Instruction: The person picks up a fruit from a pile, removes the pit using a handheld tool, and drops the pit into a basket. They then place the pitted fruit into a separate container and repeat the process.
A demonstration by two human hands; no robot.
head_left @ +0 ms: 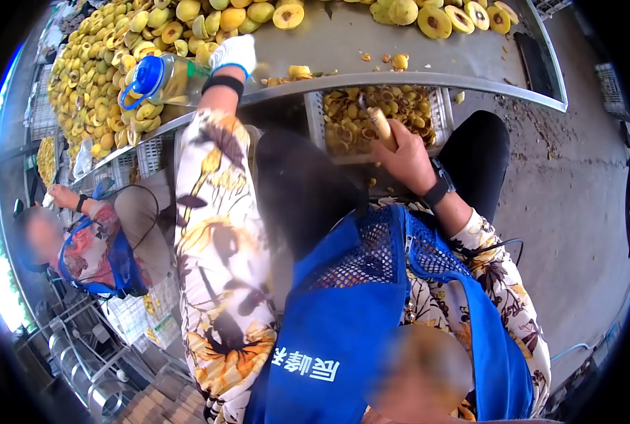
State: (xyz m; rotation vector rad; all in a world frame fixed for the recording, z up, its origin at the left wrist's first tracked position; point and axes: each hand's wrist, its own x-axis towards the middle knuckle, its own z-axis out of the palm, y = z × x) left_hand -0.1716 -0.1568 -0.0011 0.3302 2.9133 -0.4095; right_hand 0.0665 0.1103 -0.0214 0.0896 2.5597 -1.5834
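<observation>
My left hand (234,56), in a white glove, reaches over the edge of the metal table at the pile of yellow stone fruit (96,88). Its fingers point away from me, and I cannot make out whether they grip anything. A large clear bottle with a blue cap (147,76) lies just left of that wrist. My bare right hand (408,161) is closed around the wooden handle of a tool (381,127). The tool's metal end points over a white crate (440,116) holding fruit scraps and pits, below the table edge.
Halved fruit with brown pits (435,22) lines the far side of the metal table (343,46). Loose scraps lie near its raised rim. At left, another person (103,247) in a blue apron sits working. Crates and debris stand on the floor.
</observation>
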